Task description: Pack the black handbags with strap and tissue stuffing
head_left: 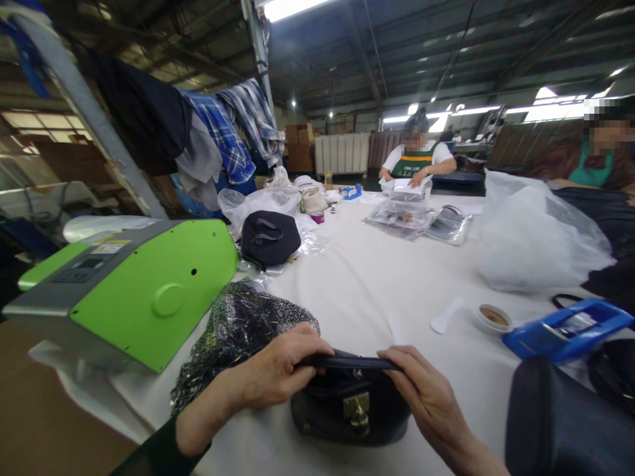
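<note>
A small black handbag (327, 416) with a gold-coloured metal clasp (357, 411) stands on the white-covered table in front of me. My left hand (285, 363) pinches the left end of a dark strip along the bag's top, thumb below and fingers above. At the right end of the same strip, my right hand (421, 383) is closed with its fingers over the edge. Whether the strip is the handle or the top edge, I cannot tell. Crinkled black-and-white patterned plastic (248, 324) lies just beyond my left forearm.
A green and grey machine (163, 291) stands left. Beyond it sits a dark bag (270, 238). To the right are a small round tub (492, 318), a blue tray (565, 330), a black leather-like item (565, 423) and a white plastic bag (540, 231). A person (417, 158) works across the table; another is far right.
</note>
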{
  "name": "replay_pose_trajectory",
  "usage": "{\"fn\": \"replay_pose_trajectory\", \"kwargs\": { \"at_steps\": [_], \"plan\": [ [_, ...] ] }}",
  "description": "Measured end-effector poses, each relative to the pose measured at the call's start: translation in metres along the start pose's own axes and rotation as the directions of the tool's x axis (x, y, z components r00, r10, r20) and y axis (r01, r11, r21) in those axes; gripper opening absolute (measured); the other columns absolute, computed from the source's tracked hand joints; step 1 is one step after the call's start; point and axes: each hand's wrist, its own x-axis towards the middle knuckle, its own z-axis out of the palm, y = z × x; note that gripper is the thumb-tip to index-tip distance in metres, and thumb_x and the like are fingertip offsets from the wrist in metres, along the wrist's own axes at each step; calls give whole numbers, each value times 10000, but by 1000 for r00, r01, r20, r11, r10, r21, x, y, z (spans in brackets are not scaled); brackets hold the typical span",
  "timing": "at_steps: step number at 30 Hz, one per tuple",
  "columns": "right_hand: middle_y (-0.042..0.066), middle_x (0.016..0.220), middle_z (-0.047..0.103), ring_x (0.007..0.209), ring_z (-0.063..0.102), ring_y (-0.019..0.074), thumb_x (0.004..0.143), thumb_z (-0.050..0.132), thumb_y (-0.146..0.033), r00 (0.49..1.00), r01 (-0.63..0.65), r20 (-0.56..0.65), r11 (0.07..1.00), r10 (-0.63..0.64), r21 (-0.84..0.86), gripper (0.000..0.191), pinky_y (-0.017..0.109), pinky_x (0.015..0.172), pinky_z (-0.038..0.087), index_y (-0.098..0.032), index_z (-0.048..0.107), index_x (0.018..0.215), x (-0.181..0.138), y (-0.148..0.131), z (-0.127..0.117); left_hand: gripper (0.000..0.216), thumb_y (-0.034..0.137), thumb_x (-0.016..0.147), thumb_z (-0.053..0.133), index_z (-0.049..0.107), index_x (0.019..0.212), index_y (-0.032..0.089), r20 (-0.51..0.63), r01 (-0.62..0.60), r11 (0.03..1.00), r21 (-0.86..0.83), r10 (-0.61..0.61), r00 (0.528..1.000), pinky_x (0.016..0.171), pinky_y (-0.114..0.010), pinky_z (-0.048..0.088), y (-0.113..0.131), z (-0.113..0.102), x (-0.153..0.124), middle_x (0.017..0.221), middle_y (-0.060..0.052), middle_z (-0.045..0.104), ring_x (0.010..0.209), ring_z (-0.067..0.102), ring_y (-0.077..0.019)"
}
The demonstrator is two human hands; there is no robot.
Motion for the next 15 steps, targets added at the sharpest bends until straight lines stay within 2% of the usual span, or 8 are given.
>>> {"fn": "replay_pose_trajectory", "kwargs": {
  "at_steps": [7,10,15],
  "plan": [
    [49,816,658,743,650,147,883,485,-264,998,-56,26,997,55,58,174,215,668,551,-201,645,911,1,1,1,265,219,785,515,613,1023,158,80,88,993,-74,-82,993,831,-330,435,4,-16,-1,913,-60,579,905,519,-197],
    [52,829,650,757,637,149,888,475,-264,995,-88,46,993,85,77,180,234,685,543,-197,640,917,1,0,2,290,269,747,589,598,1023,183,99,95,995,18,-97,990,861,-337,422,2,-17,0,952,-48,587,971,484,-219],
    [58,830,627,776,604,144,909,450,-300,992,-105,77,992,100,73,225,247,714,519,-182,641,894,4,2,6,137,290,731,629,557,811,206,14,129,979,160,-133,991,728,-267,449,-11,-7,-13,820,-2,551,844,497,-194]
  ]
}}
